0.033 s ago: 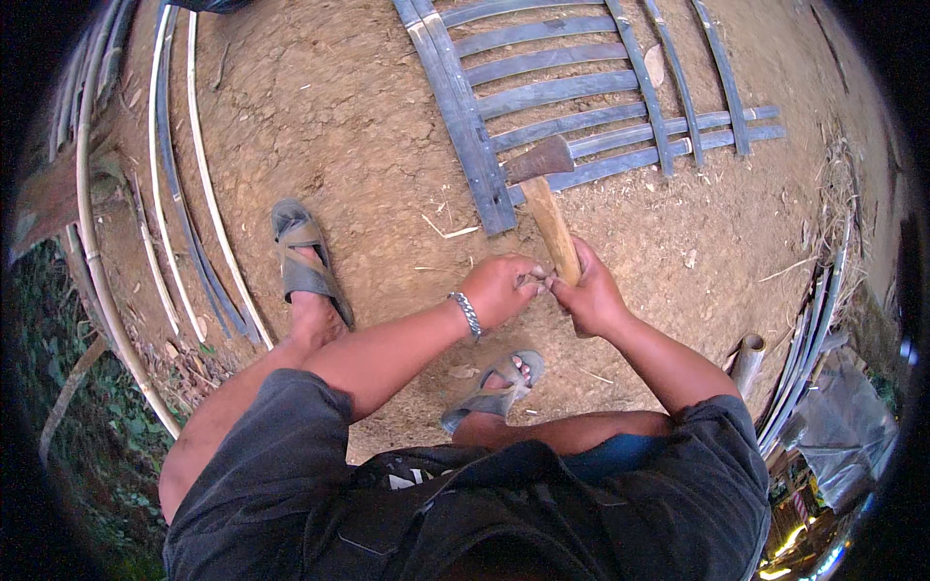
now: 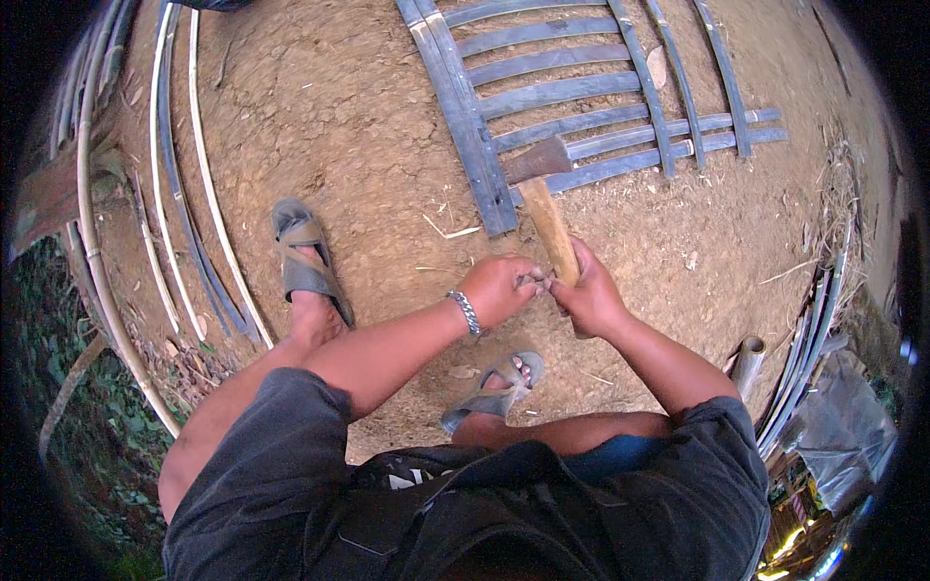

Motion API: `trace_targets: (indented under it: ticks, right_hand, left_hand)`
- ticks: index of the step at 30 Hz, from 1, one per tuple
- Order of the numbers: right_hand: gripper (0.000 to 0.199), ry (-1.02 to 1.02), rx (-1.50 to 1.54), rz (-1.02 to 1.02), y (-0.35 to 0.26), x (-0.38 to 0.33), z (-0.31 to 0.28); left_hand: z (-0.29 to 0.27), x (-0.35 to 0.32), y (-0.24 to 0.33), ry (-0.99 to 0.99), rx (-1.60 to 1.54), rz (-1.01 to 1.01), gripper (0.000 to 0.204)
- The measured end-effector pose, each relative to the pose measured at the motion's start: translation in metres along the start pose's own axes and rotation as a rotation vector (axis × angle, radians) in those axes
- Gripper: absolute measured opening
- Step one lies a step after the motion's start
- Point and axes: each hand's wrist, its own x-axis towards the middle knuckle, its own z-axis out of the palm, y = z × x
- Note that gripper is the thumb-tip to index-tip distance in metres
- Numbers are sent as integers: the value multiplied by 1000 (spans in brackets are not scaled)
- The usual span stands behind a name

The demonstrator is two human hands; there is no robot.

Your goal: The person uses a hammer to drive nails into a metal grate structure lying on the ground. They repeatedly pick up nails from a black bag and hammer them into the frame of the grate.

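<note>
- Hatchet, one, is held in the right hand, the fingers closed around the lower part of its wooden handle; its single dark metal head is seen at the top, pointed away from the body.
- Left hand, one, is curled with its fingertips drawn together just beside the right thumb — whether anything small is pinched there cannot be told.
- Bracelet, one, of silvery links, is worn at the left wrist.
- Frame of dark flat strips, one, is laid on the bare earth; seven crosswise strips are counted in view, the two nearest being longer, with two lengthwise strips set side by side at the left and three spaced apart at the right.
- Hatchet head is seen over the frame's near left corner — whether the two are touching cannot be told.
- Leaf, one, dry and pale, is seen among the strips at the right.
- Sandals, two, are worn on the feet: one at the left, one near the middle.
- Bamboo tube, one, open-ended, is seen beyond the right forearm.
</note>
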Motion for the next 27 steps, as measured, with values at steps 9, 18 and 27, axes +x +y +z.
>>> trace_targets:
  ticks: [9,18,27]
  right_hand:
    - [67,-82,-109,34,-13,7,9]
    - [71,69,-36,150,-8,18,-12]
    - [73,124,115,182,14,12,-17]
  left_hand:
    - [-3,1,-20,-23,24,12,19]
    - [-16,20,-75,303,-513,-215,19]
    - [-64,74,-53,881,-213,-207,23]
